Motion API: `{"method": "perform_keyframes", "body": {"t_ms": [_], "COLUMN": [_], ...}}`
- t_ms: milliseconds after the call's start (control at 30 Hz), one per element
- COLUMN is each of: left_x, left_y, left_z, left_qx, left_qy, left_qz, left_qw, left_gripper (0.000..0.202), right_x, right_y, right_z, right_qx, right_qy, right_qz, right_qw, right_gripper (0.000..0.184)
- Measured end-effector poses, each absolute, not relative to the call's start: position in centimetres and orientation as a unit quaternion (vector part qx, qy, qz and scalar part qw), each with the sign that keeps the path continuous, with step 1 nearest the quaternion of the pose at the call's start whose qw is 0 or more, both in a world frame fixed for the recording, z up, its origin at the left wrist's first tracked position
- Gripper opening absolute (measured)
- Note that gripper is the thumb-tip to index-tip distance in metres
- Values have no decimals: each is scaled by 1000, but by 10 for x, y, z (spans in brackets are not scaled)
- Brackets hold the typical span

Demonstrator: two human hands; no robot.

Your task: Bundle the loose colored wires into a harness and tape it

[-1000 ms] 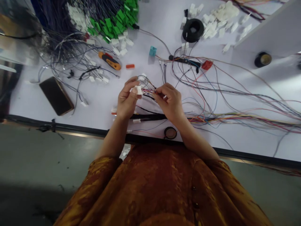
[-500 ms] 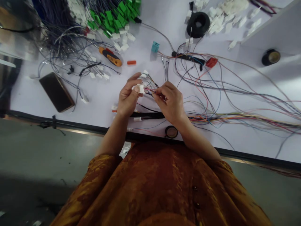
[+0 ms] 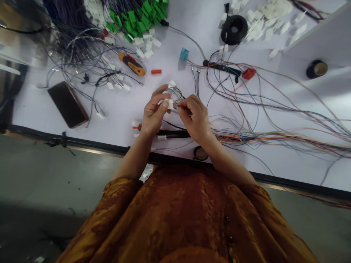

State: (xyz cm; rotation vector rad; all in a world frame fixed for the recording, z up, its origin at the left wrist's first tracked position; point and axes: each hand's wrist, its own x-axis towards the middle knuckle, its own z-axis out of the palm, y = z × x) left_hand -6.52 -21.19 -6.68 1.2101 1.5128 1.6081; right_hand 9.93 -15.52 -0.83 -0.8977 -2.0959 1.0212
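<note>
Between the thumb and fingers of my left hand (image 3: 154,113) is a white connector (image 3: 170,104), its wire side turned to the right. My right hand (image 3: 195,116) pinches thin wires (image 3: 177,105) right beside that connector; the fingertips hide how far they reach into it. Another white connector (image 3: 172,84) with several dark wires lies just beyond my left fingertips. Below the hands, a black-sleeved wire bundle (image 3: 175,133) runs along the table, with white and orange connectors (image 3: 136,126) at its left end.
A phone (image 3: 68,105) lies at the left, near an orange-and-black screwdriver (image 3: 132,65). Green connectors (image 3: 139,18) are heaped at the back. A teal connector (image 3: 184,54), a red connector (image 3: 249,73) and black tape rolls (image 3: 234,29) lie beyond my hands. Loose wires (image 3: 287,106) spread rightward.
My hands have come closer together, the left shifting slightly right with the white connector. My right fingertips and the wires are now nearer to it. The whole view has shifted a little.
</note>
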Motion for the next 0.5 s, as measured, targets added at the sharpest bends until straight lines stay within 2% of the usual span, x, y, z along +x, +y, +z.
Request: {"method": "perform_keyframes", "body": {"t_ms": [100,200,300,367,500], "left_x": [-66,-65,-63,-63,-65], "left_y": [-214,-215,-215,-214,-211], "left_z": [-63,-59,-57,-60,-68], "left_qx": [452,463,474,469,454], "left_qy": [568,571,578,579,570], "left_qz": [622,618,607,609,619], "left_qw": [296,281,270,272,292], "left_gripper": [41,39,47,49,45], "right_x": [101,98,95,95,101], "right_y": [-153,-154,-157,-158,-159], "right_z": [-4,1,7,8,4], "right_qx": [-346,-365,-388,-386,-357], "right_qy": [-811,-843,-854,-846,-817], "right_qz": [376,348,330,347,398], "right_qw": [284,184,103,119,218], "right_gripper": [21,26,29,23,18]}}
